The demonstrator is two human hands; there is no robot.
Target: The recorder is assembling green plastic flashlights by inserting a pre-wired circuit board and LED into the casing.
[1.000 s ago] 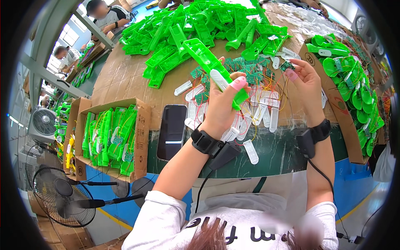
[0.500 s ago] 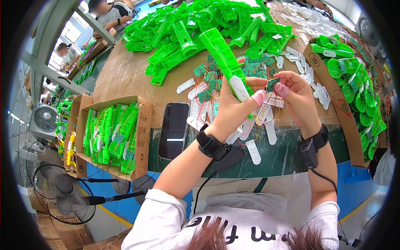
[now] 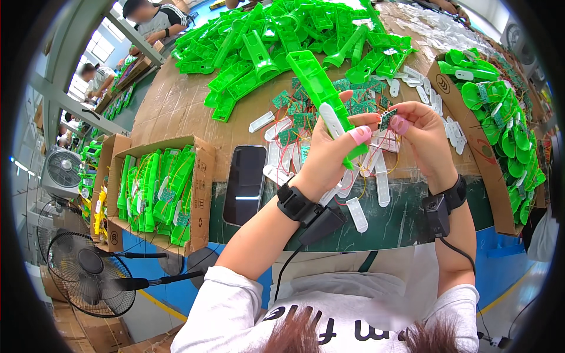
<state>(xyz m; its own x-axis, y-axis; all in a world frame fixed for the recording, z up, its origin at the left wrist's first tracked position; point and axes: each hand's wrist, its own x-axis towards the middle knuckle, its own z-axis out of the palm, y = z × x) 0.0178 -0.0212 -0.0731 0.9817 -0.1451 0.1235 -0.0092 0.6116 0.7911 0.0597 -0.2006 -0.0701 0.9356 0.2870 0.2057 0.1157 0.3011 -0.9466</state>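
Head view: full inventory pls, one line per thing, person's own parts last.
green plastic shell: one, bright green, long, held in the left hand
small circuit board: one, green, pinched in the right hand's fingertips
green shell pile: many, green, far side of the cardboard-covered table
white plastic strips: many, white, loose at the table's near edge
loose circuit boards: several, green with thin wires, behind the hands
phone: one, black, flat at the table's near edge
left box: one, cardboard, holding green pieces
right box: one, cardboard, holding green parts
fans: two, left of table
left hand: grip closed, black wristband
right hand: black wristband
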